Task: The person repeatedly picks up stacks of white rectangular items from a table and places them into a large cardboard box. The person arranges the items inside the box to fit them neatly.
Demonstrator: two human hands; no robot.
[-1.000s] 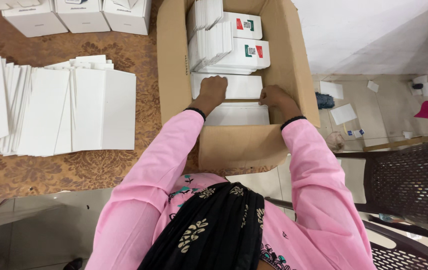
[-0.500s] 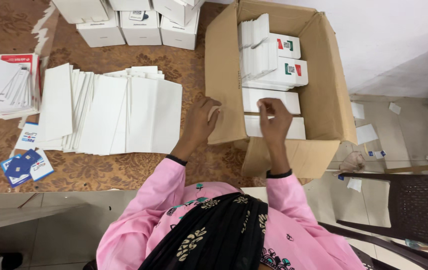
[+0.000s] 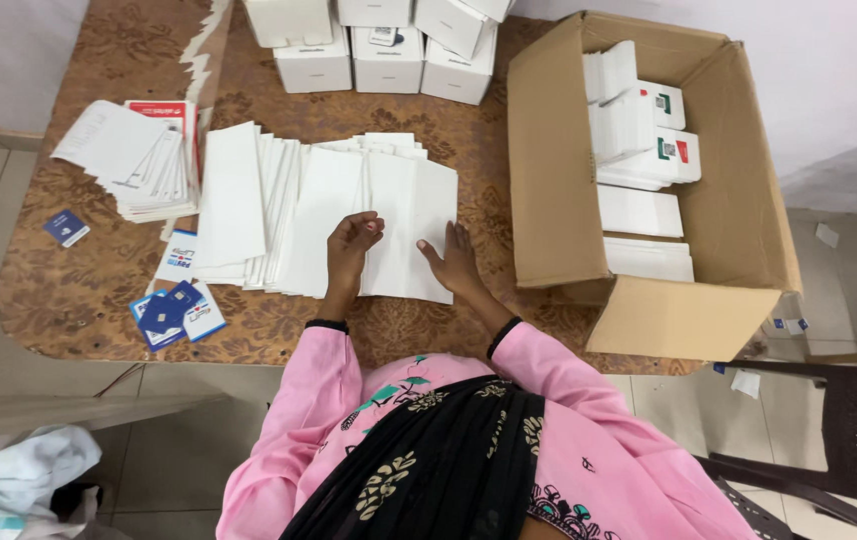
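A fanned row of flat white cardboard sheets (image 3: pixel 319 205) lies on the brown patterned table (image 3: pixel 79 290). My left hand (image 3: pixel 351 245) hovers over the row's right part, fingers loosely curled, holding nothing. My right hand (image 3: pixel 454 262) rests flat on the right end of the sheets, fingers spread. To the right stands an open cardboard carton (image 3: pixel 549 170) with several small white boxes (image 3: pixel 639 130) packed inside. Both arms are in pink sleeves.
Several white boxes (image 3: pixel 379 50) stand at the table's far edge. A pile of white leaflets (image 3: pixel 134 160) lies at the left, with small blue cards (image 3: pixel 174 310) near the front edge. A dark chair (image 3: pixel 839 440) is at the lower right, cloth (image 3: pixel 9 485) at the lower left.
Both hands have left the carton and moved left to the fanned white sheets. The view has shifted left, so the carton now sits at the right.
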